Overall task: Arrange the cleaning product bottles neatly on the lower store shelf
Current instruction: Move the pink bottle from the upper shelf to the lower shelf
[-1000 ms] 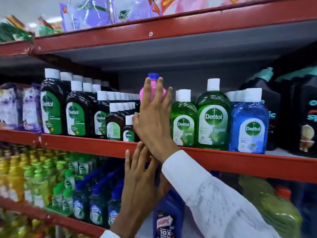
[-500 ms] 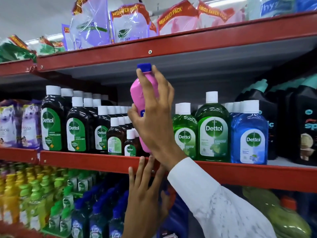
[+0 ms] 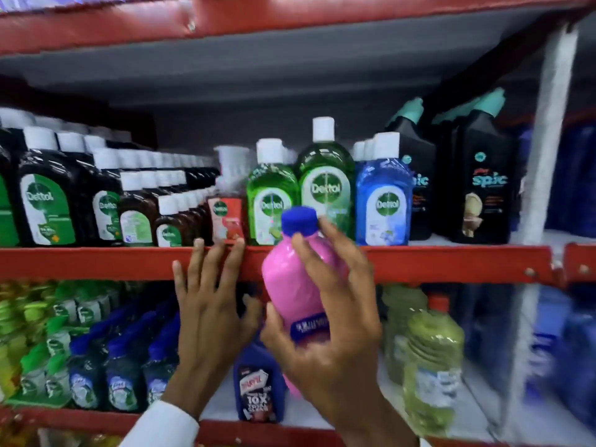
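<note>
My right hand (image 3: 329, 321) grips a pink bottle (image 3: 290, 285) with a blue cap, upright, in front of the red shelf edge (image 3: 451, 262). My left hand (image 3: 209, 304) is spread flat, fingers apart, with its fingertips against that red edge just left of the bottle. Below the pink bottle a dark blue Harpic bottle (image 3: 258, 391) stands on the lower shelf (image 3: 322, 411), partly hidden by both hands. Yellow-green bottles (image 3: 432, 366) stand to its right on the same shelf.
The upper shelf holds rows of dark Dettol bottles (image 3: 45, 201), green Dettol bottles (image 3: 324, 179), a blue Dettol bottle (image 3: 383, 201) and black Spic bottles (image 3: 487, 185). Small blue and green bottles (image 3: 119, 372) fill the lower shelf's left side. A white upright (image 3: 545, 188) stands at right.
My right hand has brought the pink bottle down from in front of the upper shelf to the red edge and the lower shelf opening. My left hand has stayed at the edge.
</note>
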Tool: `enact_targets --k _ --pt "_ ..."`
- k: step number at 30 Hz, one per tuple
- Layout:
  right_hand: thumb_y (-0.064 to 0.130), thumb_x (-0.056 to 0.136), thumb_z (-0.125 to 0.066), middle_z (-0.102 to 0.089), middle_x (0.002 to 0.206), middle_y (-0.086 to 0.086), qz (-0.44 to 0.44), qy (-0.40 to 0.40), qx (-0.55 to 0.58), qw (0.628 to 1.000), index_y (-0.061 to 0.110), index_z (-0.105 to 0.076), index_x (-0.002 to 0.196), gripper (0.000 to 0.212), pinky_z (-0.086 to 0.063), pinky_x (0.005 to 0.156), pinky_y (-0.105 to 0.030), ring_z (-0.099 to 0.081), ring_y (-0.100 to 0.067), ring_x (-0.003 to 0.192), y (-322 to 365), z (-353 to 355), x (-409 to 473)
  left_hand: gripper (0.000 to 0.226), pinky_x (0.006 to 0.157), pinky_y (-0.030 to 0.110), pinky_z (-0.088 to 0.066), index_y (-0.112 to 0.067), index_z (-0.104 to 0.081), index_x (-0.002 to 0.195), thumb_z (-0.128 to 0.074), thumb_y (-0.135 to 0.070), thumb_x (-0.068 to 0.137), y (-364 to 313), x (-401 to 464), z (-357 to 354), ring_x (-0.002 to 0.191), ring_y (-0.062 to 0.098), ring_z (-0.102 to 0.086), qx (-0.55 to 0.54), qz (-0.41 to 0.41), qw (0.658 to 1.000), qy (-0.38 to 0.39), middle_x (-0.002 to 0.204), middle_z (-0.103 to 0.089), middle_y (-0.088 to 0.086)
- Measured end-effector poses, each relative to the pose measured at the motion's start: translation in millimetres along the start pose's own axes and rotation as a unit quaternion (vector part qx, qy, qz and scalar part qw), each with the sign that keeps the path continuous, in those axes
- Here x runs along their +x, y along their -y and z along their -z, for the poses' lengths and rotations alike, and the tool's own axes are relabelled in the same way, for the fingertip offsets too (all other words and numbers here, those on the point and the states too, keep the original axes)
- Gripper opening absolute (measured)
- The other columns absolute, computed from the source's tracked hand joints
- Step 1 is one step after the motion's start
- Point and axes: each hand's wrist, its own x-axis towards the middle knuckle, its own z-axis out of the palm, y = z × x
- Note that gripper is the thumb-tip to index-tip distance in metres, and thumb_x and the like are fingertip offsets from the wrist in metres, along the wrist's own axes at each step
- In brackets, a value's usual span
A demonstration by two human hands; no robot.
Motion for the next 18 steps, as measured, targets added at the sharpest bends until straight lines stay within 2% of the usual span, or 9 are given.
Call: enact_targets --k 2,6,9,14,18 --pt "0.005 0.065 -0.083 -0.045 0.146 -0.010 -0.030 0.008 -0.031 0.999 0.020 -0.051 0.135 0.078 -0.041 0.110 -0.044 -0.047 -0.033 0.133 -15.7 11.2 -33.7 0.081 0.127 0.068 -0.018 -0.016 -0.047 0.154 -0.061 -0.029 0.074 -7.6 1.3 -0.1 0.157 0.038 -0.028 -0.012 0.026 1.000 -0.001 0.156 -0.048 0.017" --pt "0.003 0.063 -0.085 -0.046 0.145 -0.007 -0.111 0.015 -0.063 0.992 0.023 -0.054 0.133 0.079 -0.034 0.112 -0.025 -0.049 -0.033 0.131 -50.1 22.0 -79.6 0.084 0.129 0.064 -0.016 -0.014 -0.044 0.153 -0.064 -0.023 0.072 -17.3 1.1 -1.6 0.159 0.039 -0.023 -0.024 0.043 0.999 -0.005 0.156 -0.044 0.018" --pt "0.000 0.062 -0.085 -0.047 0.142 -0.004 -0.137 0.014 -0.079 0.987 0.022 -0.057 0.129 0.076 -0.034 0.112 -0.024 -0.050 -0.029 0.129 -75.0 20.4 -100.9 0.087 0.129 0.065 -0.016 -0.014 -0.041 0.153 -0.063 -0.021 0.070 -19.4 0.3 -0.9 0.160 0.039 -0.019 -0.020 0.046 0.999 0.004 0.158 -0.040 0.019" --pt "-0.003 0.057 -0.088 -0.055 0.128 -0.021 -0.185 -0.013 -0.103 0.977 0.005 -0.066 0.119 0.066 -0.030 0.108 -0.010 -0.050 -0.023 0.121 -97.3 8.9 -119.0 0.087 0.128 0.068 -0.015 -0.013 -0.039 0.152 -0.066 -0.010 0.069 -18.9 1.5 4.0 0.160 0.040 -0.018 -0.017 0.048 0.998 0.028 0.159 -0.039 0.018" --pt "-0.002 0.063 -0.085 -0.052 0.128 -0.018 -0.216 -0.009 -0.084 0.973 0.005 -0.064 0.124 0.065 -0.033 0.107 -0.015 -0.053 -0.026 0.121 -107.7 -1.6 -124.6 0.090 0.127 0.070 -0.014 -0.014 -0.038 0.153 -0.070 -0.006 0.069 -18.0 1.2 6.8 0.161 0.039 -0.017 -0.018 0.049 0.998 0.038 0.160 -0.038 0.017"
